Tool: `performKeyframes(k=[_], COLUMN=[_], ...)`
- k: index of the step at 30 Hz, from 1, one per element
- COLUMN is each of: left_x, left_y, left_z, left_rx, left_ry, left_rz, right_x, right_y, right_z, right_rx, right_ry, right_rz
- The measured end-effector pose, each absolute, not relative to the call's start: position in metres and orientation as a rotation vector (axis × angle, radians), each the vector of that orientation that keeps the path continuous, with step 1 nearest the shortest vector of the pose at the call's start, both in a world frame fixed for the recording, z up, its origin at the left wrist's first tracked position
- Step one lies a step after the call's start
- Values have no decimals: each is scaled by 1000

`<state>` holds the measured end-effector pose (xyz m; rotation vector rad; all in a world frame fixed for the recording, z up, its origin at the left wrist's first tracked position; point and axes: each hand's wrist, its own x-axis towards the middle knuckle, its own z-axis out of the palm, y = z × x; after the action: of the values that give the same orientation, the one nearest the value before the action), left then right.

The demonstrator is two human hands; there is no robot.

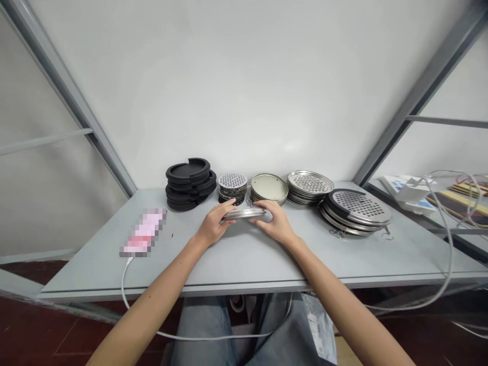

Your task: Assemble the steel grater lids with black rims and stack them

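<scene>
Between both hands a round metal disc [244, 214] is held nearly edge-on above the table. My left hand [216, 222] grips its left edge, fingers on top and thumb below. The right edge is pinched by my right hand [275, 221]. Just behind it stand a small stack of perforated discs [233, 181] and a stack of metal lids with a pale top [269, 187]. Small wire pieces [249, 202] lie between those stacks, partly hidden by the disc.
Black rings [188, 172] are stacked at the back left, near a charging phone [143, 232]. Grater plates [310, 183] and a larger black-rimmed stack [362, 207] stand right. A white cable [451, 254] hangs over the front edge.
</scene>
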<state>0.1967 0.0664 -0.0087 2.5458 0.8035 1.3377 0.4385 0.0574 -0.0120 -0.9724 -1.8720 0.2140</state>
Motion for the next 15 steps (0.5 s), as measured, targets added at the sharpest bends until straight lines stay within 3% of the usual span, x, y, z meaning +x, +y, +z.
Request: performKeyframes(k=[8,15], left_x=[190,196], left_y=[62,50], left_z=[-5,-5], left_rx=[2381,2408], left_ry=[993,995], left_rz=[1459,1311], right_x=[438,440], right_y=[59,57], right_z=[-18,-15], right_rx=[-967,-945], right_ry=[-1753,-1699], right_rz=[281,219])
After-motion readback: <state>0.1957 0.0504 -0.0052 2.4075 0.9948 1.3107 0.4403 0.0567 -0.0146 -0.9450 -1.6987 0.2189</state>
